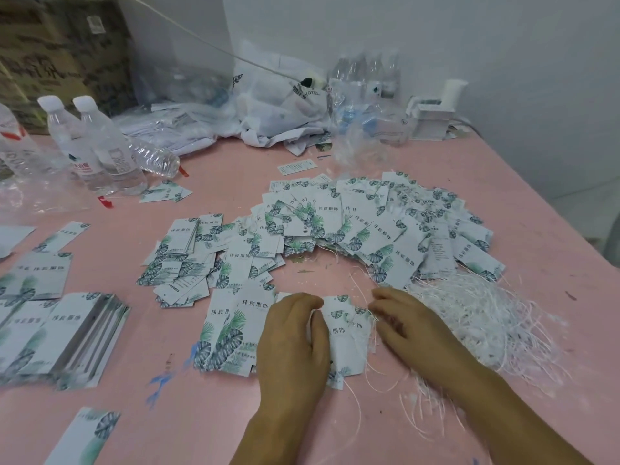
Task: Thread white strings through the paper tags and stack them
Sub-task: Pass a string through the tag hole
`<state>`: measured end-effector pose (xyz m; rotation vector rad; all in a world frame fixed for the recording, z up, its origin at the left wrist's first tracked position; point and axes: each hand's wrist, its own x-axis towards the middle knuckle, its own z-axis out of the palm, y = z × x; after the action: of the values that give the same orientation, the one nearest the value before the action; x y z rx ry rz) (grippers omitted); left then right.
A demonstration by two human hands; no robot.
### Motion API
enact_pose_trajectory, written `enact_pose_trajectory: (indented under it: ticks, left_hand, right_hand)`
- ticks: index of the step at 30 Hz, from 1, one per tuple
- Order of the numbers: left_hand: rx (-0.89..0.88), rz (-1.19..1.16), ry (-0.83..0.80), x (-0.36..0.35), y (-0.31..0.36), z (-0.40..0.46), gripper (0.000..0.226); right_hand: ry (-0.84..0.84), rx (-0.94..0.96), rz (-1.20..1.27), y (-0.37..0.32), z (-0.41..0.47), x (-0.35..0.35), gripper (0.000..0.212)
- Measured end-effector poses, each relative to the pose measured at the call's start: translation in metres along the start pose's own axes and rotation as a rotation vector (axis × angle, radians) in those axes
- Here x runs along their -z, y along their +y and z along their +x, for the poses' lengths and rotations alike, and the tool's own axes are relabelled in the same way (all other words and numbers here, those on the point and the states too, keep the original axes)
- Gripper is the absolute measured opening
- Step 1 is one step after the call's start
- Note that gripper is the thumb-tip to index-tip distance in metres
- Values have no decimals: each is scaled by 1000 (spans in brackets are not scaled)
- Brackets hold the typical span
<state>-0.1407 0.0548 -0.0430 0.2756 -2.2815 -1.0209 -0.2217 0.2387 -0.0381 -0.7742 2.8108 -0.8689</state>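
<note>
A small stack of leaf-printed paper tags (pixel 345 333) lies on the pink table between my hands. My left hand (pixel 295 344) grips its left edge with curled fingers. My right hand (pixel 406 323) pinches a white string (pixel 360 286) at the tags' top right corner. A tangled heap of white strings (pixel 486 317) lies just right of my right hand. A wide arc of loose tags (pixel 369 226) spreads beyond my hands. Stacked tags (pixel 67 333) sit at the left.
Water bottles (pixel 97 146) stand at the back left beside a cardboard box (pixel 63 52). Plastic bags and more bottles (pixel 302 99) crowd the far edge by the wall. A single tag (pixel 87 434) lies near the front left on the pink table (pixel 188 414).
</note>
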Motion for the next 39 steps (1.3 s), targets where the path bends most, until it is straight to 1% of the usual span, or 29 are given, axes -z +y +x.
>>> enact_pose_trajectory:
  ticks: [3, 5, 8, 10, 11, 13, 15, 17, 18, 20, 21, 22, 25, 27, 28, 29, 31, 32, 33, 35, 37, 38, 39]
  left_hand:
    - [-17, -28, -34, -1, 2, -4, 19]
    - [-20, -64, -52, -2, 3, -5, 18]
    - [6, -109, -53, -4, 3, -6, 21]
    - [31, -132, -40, -4, 3, -6, 24]
    - [45, -149, -38, -4, 3, -7, 27]
    - [73, -189, -43, -5, 4, -8, 29]
    - [107, -230, -41, -6, 4, -10, 30]
    - [132, -235, -36, -7, 2, -10, 28]
    - [137, -231, -35, -8, 1, -10, 27]
    - [140, -227, -29, -9, 0, -9, 26]
    - [138, -225, -26, -9, -1, -9, 25]
    - [137, -226, -26, -10, -2, -9, 24]
    - [139, -256, -40, -9, -2, -10, 22]
    - [132, -268, -47, -8, 0, -10, 21]
    - [138, -292, -61, -7, 2, -10, 21]
    - [151, -331, -80, -7, 3, -10, 23]
    - [174, -432, -138, -7, 6, -11, 27]
    - [190, -488, -181, -7, 7, -12, 30]
    - [220, -553, -240, -8, 9, -12, 35]
    - [311, -679, -371, -11, 11, -14, 45]
    - [426, -765, -488, -13, 13, -16, 53]
    - [492, -805, -538, -14, 16, -16, 50]
    - [568, -863, -567, -14, 19, -16, 42]
  right_hand:
    - [1, -55, 25, 5, -14, 7, 28]
    - [28, -90, 38, 5, -22, 13, 21]
    - [115, -97, 45, -4, -25, 12, 13]
    - [137, -66, 70, -17, -18, 3, 15]
    - [126, -44, 85, -24, -14, -4, 20]
    - [70, -3, 79, -37, -5, -20, 44]
    - [4, 56, -58, -39, 2, -34, 68]
    - [-23, 91, -187, -36, 4, -42, 78]
    - [-20, 92, -185, -33, 5, -43, 80]
    - [3, 77, -102, -30, 5, -43, 78]
    - [15, 72, -60, -30, 4, -42, 74]
    - [33, 65, -14, -30, 4, -41, 67]
    - [129, 62, 143, -29, -1, -39, 35]
    - [220, 40, 254, -31, -7, -36, 27]
    - [258, -3, 344, -32, -10, -34, 25]
    - [285, -61, 488, -33, -12, -31, 23]
    - [312, -165, 848, -38, -16, -26, 22]
    - [327, -191, 964, -39, -18, -23, 22]
    - [347, -196, 1008, -39, -18, -21, 22]
    - [373, -166, 999, -38, -20, -20, 23]
    - [346, -157, 1044, -38, -21, -21, 23]
    - [318, -158, 1060, -38, -21, -23, 22]
    - [302, -157, 1048, -39, -21, -25, 21]
